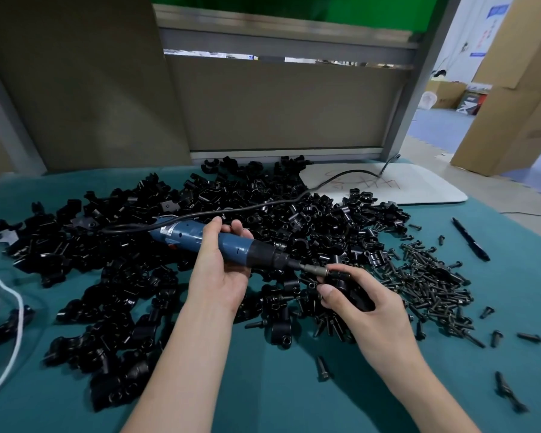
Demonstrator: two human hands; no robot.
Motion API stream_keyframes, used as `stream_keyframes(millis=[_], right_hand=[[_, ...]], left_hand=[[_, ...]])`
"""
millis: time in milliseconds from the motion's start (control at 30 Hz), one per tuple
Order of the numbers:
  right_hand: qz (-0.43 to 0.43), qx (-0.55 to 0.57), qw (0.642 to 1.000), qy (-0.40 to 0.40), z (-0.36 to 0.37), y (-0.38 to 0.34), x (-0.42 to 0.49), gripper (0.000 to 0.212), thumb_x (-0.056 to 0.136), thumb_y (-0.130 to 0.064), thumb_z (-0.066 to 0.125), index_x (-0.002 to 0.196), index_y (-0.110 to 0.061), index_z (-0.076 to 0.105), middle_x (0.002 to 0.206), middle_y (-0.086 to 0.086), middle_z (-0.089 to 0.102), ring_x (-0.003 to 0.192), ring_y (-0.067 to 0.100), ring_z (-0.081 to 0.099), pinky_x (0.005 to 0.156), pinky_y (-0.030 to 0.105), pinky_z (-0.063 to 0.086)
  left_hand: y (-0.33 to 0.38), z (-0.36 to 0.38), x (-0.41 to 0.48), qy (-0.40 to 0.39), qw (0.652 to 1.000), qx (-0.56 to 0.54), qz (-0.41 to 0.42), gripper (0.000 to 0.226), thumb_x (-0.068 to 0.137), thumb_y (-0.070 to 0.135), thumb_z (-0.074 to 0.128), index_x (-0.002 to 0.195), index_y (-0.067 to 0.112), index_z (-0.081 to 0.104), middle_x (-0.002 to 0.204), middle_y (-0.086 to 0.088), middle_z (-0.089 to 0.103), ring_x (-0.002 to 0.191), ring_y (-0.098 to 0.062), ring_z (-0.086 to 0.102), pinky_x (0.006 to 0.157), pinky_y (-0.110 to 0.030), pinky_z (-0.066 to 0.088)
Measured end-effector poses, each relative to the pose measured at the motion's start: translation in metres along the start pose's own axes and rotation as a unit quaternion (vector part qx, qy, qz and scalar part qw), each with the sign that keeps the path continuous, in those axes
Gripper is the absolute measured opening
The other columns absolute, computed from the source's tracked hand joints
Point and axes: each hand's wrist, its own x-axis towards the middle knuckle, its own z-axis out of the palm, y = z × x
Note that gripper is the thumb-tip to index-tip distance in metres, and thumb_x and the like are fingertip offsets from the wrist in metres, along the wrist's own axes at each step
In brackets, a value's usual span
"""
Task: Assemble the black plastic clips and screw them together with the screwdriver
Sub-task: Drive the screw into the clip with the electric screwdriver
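Observation:
My left hand [222, 264] grips the blue electric screwdriver [200, 237] around its barrel, holding it nearly level above the table. Its metal bit points right and meets a black plastic clip [345, 284] that my right hand [363, 300] holds between thumb and fingers. A big heap of loose black clips [200, 198] covers the middle of the teal table [294, 385]. To the right lies a pile of dark screws [428, 276].
The screwdriver's black cord [294, 200] runs back over the clips to a white board [403, 185] at the far right. A black pen [470, 239] lies at the right edge. White cable [13, 326] loops at the left. A grey partition [278, 98] stands behind.

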Motion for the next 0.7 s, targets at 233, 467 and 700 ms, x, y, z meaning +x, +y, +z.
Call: stream_keyframes(millis=[233,467,700], right_hand=[[-0.002,0.015,1.0,0.001,-0.0004,-0.0008,-0.0003,0.027,0.074,-0.051,0.075,0.101,-0.055,0.071,0.087,-0.007,0.078,0.082,0.008,0.074,0.065,0.009,0.051],[-0.001,0.028,1.0,0.007,-0.0007,-0.0037,-0.0006,0.027,0.074,-0.05,0.076,0.1,-0.055,0.071,0.09,-0.008,0.078,0.086,0.012,0.076,0.069,0.01,0.052],[-0.031,0.005,0.999,0.013,-0.0015,-0.0051,-0.0021,0.027,0.075,-0.052,0.074,0.1,-0.059,0.07,0.09,-0.014,0.077,0.083,0.003,0.072,0.068,0.008,0.05]], left_hand=[[-0.0022,0.0006,0.0,-0.009,1.0,0.004,0.006,0.016,0.089,0.019,0.074,0.083,0.013,0.061,0.069,0.0,0.066,0.061,-0.014,0.065,0.075,-0.032,0.062],[-0.004,0.0035,-0.0024,-0.014,1.0,0.006,0.011,0.016,0.09,0.017,0.071,0.081,0.014,0.058,0.064,0.002,0.063,0.056,-0.012,0.063,0.067,-0.03,0.06],[-0.0032,0.0084,-0.0052,-0.011,1.0,0.016,0.014,0.018,0.091,0.018,0.071,0.079,0.014,0.058,0.066,0.001,0.063,0.058,-0.012,0.063,0.075,-0.03,0.061]])
